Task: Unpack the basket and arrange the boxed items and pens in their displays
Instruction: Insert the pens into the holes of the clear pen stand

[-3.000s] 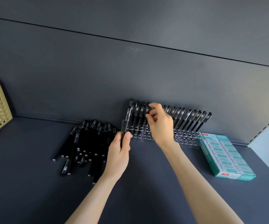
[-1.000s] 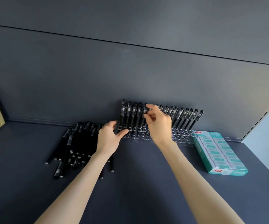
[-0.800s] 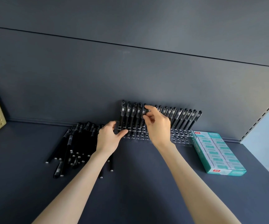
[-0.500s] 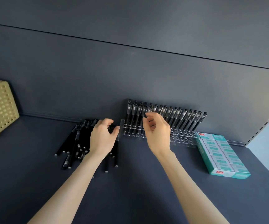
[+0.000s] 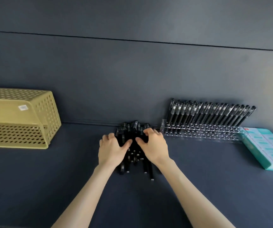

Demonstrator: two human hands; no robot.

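Item: loose black pens (image 5: pixel 133 156), heaped on shelf (image 5: pixel 214 178) just left of acrylic pen rack (image 5: pixel 198 133).
Left hand (image 5: pixel 112 150), right hand (image 5: pixel 155 147): the 2 hands' fingers curl over the heap; actual grip cannot be told.
Risk: hasty gathering rolls barrels away; a knock tips the rack.

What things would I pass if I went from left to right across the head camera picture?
In order: yellow basket → left hand → right hand → clear pen rack → teal boxes.
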